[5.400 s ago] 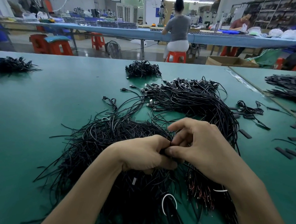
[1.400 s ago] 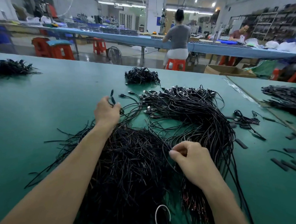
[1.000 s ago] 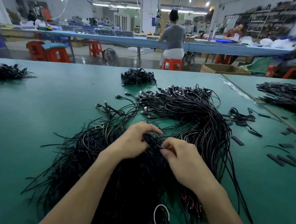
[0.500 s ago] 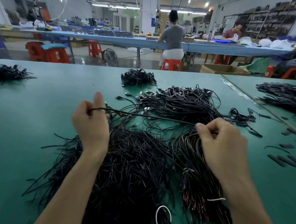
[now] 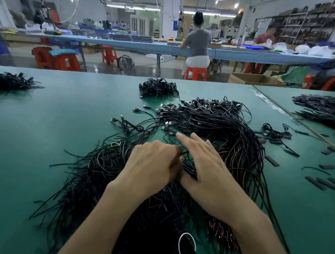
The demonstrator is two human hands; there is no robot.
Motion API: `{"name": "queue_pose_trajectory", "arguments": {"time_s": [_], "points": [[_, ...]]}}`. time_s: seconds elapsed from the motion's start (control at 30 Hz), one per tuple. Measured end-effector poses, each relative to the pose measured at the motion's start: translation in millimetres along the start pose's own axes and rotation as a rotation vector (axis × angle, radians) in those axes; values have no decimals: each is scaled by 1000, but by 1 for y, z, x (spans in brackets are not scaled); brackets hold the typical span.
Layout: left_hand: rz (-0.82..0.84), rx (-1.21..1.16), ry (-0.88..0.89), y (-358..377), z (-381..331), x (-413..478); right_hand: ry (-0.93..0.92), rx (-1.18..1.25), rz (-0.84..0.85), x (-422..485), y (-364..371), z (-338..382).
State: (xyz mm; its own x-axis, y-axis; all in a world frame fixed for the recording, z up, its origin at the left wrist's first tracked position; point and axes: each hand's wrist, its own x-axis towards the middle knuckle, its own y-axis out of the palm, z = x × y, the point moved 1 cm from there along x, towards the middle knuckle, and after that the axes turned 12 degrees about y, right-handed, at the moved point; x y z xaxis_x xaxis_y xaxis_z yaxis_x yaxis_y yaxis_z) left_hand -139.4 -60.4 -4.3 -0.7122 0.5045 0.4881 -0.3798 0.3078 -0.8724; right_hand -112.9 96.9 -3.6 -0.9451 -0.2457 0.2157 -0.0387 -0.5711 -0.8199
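Half a second ago the 2 hands are wide apart with 1 cable stretched taut between them; now they are together again over the middle of the cable heap (image 5: 111, 176). The left hand (image 5: 151, 165) has its fingers curled, and its grip looks closed on a thin black strand (image 5: 185, 152) that pokes out at its fingertips. The right hand (image 5: 206, 167) is released, fingers straight and spread, lying flat on the cables just beside the left, its thumb tucked in against it. The taut cable is no longer between them, so I judge that 1 is drawn out and set aside, and the hands are picking out the next from the same spot. The sorting is far from done: the heap under the wrists is still thick.

Counting what lies on the green surface (image 5: 58, 121):
- 1 big heap under the hands, too tangled to count by strand.
- 1 plugged bundle (image 5: 219, 121) that curves off it to the right, its connectors fanned toward the far side.
- 1 small heap (image 5: 157, 88) beyond that, well apart.
- 1 far-left heap (image 5: 9, 83) at the edge.
- 1 little tangle (image 5: 275, 132) to the right.
- A scatter of short black sleeve pieces (image 5: 271, 160), at least 8; the edge cuts some off.
- 1 white loop (image 5: 187, 244) between the forearms.

On the neighbouring surface to the right lies 1 more heap (image 5: 319, 108). Behind, 2 people work at the long blue bench: a seated worker (image 5: 197, 42) with back turned and a second worker (image 5: 264, 38) further right.
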Motion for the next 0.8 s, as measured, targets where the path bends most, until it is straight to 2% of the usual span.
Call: {"name": "queue_pose_trajectory", "arguments": {"time_s": [0.17, 0.23, 0.3, 0.4, 0.43, 0.5, 0.57, 0.67, 0.73, 0.8], "points": [[-133, -29, -50, -22, -4, 2, 67, 124, 29, 0, -5, -11], [-205, 11, -85, -31, -6, 2, 58, 199, -17, 0, -7, -11], [-258, 19, -131, -38, -6, 1, 70, 317, -183, 3, -11, -11], [-391, 17, -284, -43, -2, -1, 203, 515, -491, 5, -20, -20], [-391, 25, -343, -41, -2, -1, 258, 546, -546, 5, -21, -24], [-240, -20, -396, -34, -1, -1, 338, 581, -606, 5, -19, -31], [39, -357, -353, -29, -1, -1, 395, 618, -669, 6, -16, -36], [364, -1183, -188, -39, -11, -3, 437, 764, -635, 9, -14, -42], [467, -1601, 5, -49, -17, -6, 366, 830, -459, 10, -11, -40], [428, -1890, 99, -57, -20, -7, 285, 798, -277, 9, -8, -33]]}}
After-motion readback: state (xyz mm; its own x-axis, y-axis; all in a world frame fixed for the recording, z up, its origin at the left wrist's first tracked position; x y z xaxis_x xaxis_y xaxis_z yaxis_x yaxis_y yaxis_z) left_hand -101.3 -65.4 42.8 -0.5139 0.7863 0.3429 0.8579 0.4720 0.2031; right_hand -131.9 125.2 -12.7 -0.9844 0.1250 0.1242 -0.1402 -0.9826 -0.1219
